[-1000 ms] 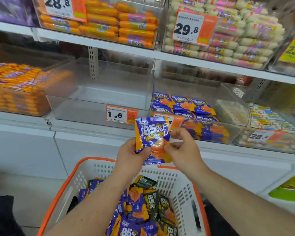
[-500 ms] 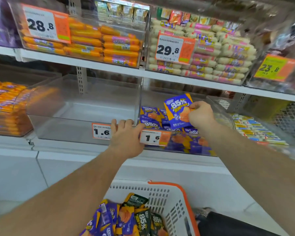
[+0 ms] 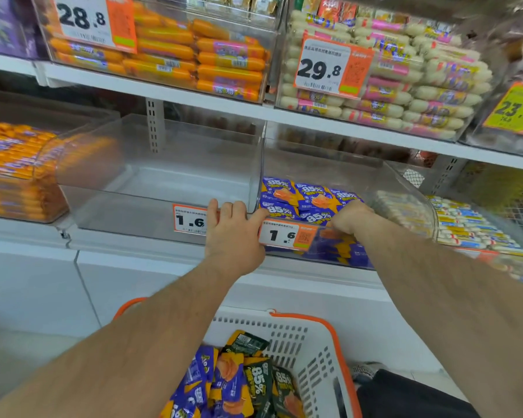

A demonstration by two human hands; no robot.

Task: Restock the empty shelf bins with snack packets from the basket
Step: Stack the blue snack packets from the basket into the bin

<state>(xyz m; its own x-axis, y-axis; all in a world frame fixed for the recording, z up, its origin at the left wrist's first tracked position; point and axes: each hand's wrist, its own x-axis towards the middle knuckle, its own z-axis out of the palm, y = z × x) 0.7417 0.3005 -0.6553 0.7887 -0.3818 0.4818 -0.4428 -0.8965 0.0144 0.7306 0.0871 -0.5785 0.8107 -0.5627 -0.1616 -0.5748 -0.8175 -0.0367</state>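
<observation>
1. Head view: the left hand (image 3: 231,236) is up on the front rim of the empty clear bin (image 3: 163,188), fingers (image 3: 225,211) curled over the lip and gripping it, right where it meets the neighbouring bin.
2. The right hand (image 3: 349,218) reaches over the front wall of the part-filled bin (image 3: 405,182), knuckles up, fingers bent down among the blue packets (image 3: 296,197). Whether it is pinching one of them, I cannot tell; the fingertips are hidden behind the wall.
3. Those blue packets, marked 85%, lie flat in rows across the left half of that bin, with more showing blurred through the front wall.
4. A 1.6 price tag (image 3: 287,235) sits on the front of that bin, just between the two hands; another 1.6 tag (image 3: 189,220) on the empty bin is partly covered by the left hand.
5. Down below, between the forearms, the white basket (image 3: 311,351) with its orange rim holds a heap of snack packets (image 3: 233,384), purple-blue ones and a few dark green ones.
6. Upper shelf: orange sausages (image 3: 221,58) behind a 28.8 sign, pale sausages (image 3: 417,95) behind a 29.8 sign.
</observation>
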